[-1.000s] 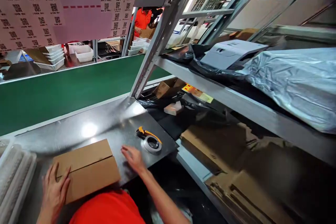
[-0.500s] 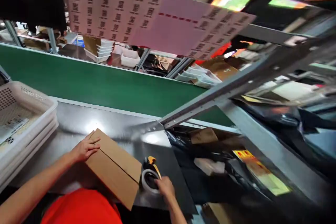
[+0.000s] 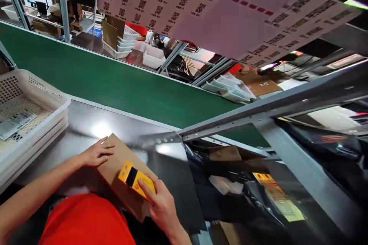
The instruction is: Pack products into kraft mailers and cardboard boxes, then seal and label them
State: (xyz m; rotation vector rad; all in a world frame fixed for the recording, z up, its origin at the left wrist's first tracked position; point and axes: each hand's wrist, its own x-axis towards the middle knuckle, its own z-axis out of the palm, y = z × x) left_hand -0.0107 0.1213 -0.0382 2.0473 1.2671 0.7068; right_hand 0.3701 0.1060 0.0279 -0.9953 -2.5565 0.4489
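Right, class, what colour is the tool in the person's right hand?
The tool is mostly yellow with a black patch, best seen in the head view.

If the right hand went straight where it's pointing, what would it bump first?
Probably the left hand, over at the cardboard box. Depth is unclear, though: the yellow tool in the right hand might brush the box first.

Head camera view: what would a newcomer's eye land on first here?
Probably the bright yellow tape dispenser in the person's right grip, held over the brown cardboard box, with the left grip at its left end. The large pale sheet of printed codes slanting across the top likely comes next, then the long green strip behind the metal table.
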